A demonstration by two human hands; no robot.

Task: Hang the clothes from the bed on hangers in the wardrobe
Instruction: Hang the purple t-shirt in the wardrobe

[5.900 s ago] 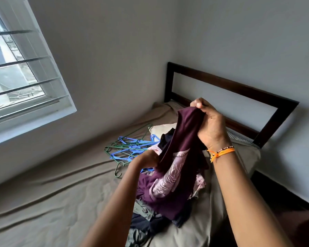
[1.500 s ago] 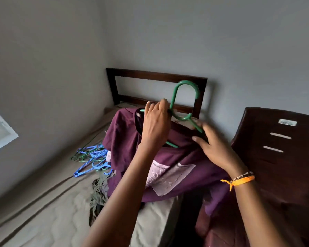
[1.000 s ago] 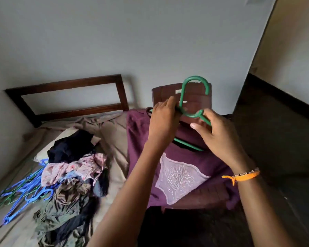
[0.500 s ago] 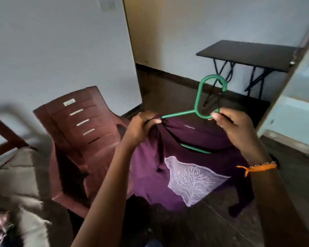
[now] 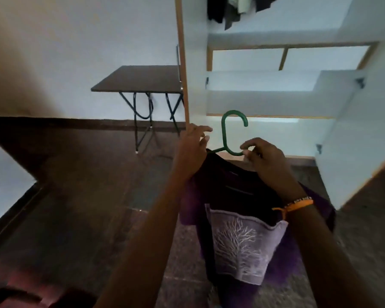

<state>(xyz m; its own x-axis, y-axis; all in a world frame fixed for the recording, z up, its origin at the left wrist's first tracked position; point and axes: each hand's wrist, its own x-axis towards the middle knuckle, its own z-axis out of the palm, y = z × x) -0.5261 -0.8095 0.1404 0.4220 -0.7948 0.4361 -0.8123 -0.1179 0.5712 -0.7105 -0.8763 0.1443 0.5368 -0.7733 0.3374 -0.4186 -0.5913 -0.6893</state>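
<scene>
Hands (image 5: 192, 152) (image 5: 266, 161) grip upright green hanger (image 5: 226, 138), hook opening rightward, purple shirt (image 5: 238, 218) hanging below.

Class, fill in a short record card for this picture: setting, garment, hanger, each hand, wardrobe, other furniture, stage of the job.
setting: room with dark floor, facing an open wardrobe
garment: purple shirt with a pale tree print, hung on the hanger
hanger: green hanger, hook upward
left hand: left hand holds the shirt at the hanger's shoulder
right hand: right hand pinches the hanger below the hook
wardrobe: white wardrobe, shelves visible, dark clothes hanging at top
other furniture: dark folding table against the wall
stage: shirt on hanger, not yet hung in wardrobe
</scene>
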